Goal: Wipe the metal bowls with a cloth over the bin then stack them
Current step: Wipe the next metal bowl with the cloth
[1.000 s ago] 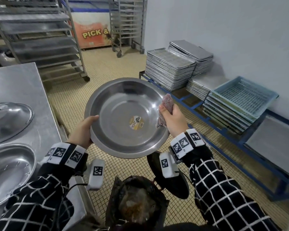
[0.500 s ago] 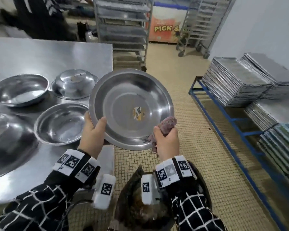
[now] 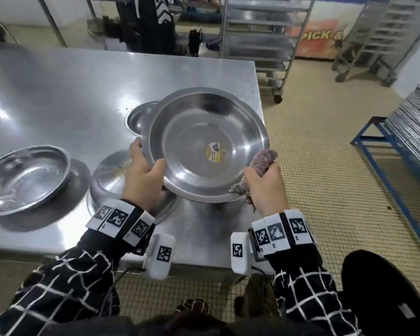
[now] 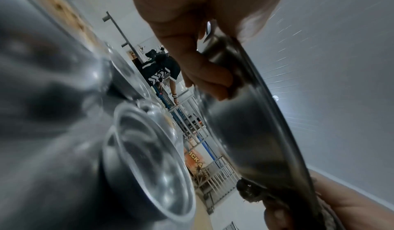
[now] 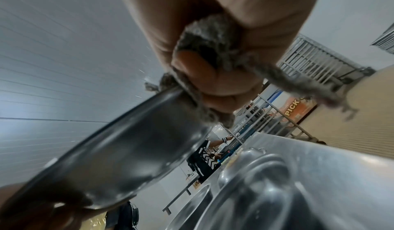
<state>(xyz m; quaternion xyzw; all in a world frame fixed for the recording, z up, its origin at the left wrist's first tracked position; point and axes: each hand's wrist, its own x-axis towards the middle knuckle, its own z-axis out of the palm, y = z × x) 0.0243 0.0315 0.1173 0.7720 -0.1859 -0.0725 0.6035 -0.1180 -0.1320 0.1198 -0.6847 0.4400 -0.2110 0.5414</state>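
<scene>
I hold a wide metal bowl with a yellow sticker inside, open side up, just above the steel table. My left hand grips its left rim, thumb inside and fingers curled under the wall. A balled pinkish-grey cloth sits in my right hand, which also pinches the bowl's right rim through the cloth. Directly beneath the held bowl lies an upside-down bowl. A second bowl sits behind it, and a third bowl stands open side up at the left.
The bin with a dark liner is on the floor by my right forearm, and its black round lid lies further right. A wheeled tray rack stands beyond the table. Stacked trays rest on a blue frame at the right. Another person stands behind the table.
I have turned left, away from the bin, and carried the bowl over the table. My right hand slid from inside the bowl to its near right rim.
</scene>
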